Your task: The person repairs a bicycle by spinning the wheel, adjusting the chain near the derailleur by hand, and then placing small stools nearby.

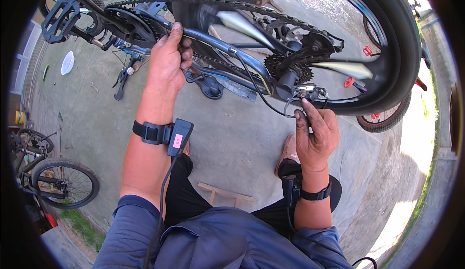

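A bicycle's rear end fills the top of the view. My left hand [169, 55] is closed round a dark blue frame tube [218, 42], close to the chainring [130, 25]. At the rear hub, the thumb and forefinger of my right hand [317, 133] pinch the thin black gear cable [286, 108] where it loops into the rear derailleur [315, 93]. The fingertips partly cover the cable's end. Beside them sits the cassette [295, 69], and the chain [271, 12] runs above it. The rear wheel [409, 36] has blurred pale spokes, as in a turning wheel.
A pedal [60, 21] juts out at the upper left. A black saddle [211, 88] shows below the frame. On the concrete floor lie a white bowl [68, 63] and a small wooden stool [225, 193]. Another bicycle's wheel [65, 183] stands at left.
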Available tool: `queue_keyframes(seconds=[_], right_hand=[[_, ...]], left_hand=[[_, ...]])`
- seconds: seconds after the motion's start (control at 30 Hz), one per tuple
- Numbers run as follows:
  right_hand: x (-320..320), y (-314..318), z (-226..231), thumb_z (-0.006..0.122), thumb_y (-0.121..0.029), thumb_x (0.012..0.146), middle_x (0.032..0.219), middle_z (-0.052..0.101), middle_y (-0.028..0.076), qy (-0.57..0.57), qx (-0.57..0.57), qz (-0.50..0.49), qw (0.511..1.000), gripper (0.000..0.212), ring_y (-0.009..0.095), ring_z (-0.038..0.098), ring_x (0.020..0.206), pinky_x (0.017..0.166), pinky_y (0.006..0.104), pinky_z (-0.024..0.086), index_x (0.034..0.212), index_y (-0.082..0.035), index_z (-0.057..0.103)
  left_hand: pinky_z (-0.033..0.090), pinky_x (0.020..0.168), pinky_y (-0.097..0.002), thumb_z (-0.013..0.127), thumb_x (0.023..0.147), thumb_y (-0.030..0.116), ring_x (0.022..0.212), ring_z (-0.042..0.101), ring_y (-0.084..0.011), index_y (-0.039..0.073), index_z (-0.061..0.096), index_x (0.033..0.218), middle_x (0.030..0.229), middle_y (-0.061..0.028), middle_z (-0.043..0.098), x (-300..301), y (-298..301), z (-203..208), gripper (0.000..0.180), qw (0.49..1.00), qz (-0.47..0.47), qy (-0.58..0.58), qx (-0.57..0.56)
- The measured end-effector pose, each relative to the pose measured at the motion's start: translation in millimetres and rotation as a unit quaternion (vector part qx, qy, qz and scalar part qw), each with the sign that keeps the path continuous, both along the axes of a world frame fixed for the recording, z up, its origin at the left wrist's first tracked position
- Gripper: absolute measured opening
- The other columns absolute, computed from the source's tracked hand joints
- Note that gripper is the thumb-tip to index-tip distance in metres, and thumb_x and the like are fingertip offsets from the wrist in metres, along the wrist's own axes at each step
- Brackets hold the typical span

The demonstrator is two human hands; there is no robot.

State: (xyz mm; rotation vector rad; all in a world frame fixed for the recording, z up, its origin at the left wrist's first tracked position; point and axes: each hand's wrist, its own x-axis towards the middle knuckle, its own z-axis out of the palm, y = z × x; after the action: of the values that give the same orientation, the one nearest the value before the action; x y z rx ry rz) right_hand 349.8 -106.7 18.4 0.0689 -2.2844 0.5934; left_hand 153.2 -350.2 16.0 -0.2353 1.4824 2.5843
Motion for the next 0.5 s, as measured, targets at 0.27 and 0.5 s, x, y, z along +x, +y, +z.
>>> queue_keyframes(seconds=[0.27,0.5], right_hand=[[0.6,0.0,-1.1,0.073,0.006,0.070,0.071,0.055,0.006,0.003,0.000,-0.001,1.000,0.036,0.015,0.048,0.059,0.051,0.0241,0.039,0.104,-0.003,0.067],[-0.3,-1.0,0.5,0.073,0.007,0.071,0.071,0.055,0.006,0.003,0.001,0.002,1.000,0.036,0.015,0.048,0.058,0.052,0.0241,0.040,0.105,-0.004,0.067]], left_hand=[[0.028,0.039,-0.0218,0.059,0.093,0.029,0.049,0.042,-0.0085,0.009,0.050,0.086,0.067,-0.0015,0.051,0.0,0.2,0.1,0.024,1.000,0.002,0.000,-0.007],[0.029,0.040,-0.0221,0.059,0.093,0.029,0.050,0.042,-0.0087,0.008,0.050,0.085,0.067,-0.0014,0.051,0.2,-1.6,0.6,0.024,1.000,-0.001,0.001,-0.005]])
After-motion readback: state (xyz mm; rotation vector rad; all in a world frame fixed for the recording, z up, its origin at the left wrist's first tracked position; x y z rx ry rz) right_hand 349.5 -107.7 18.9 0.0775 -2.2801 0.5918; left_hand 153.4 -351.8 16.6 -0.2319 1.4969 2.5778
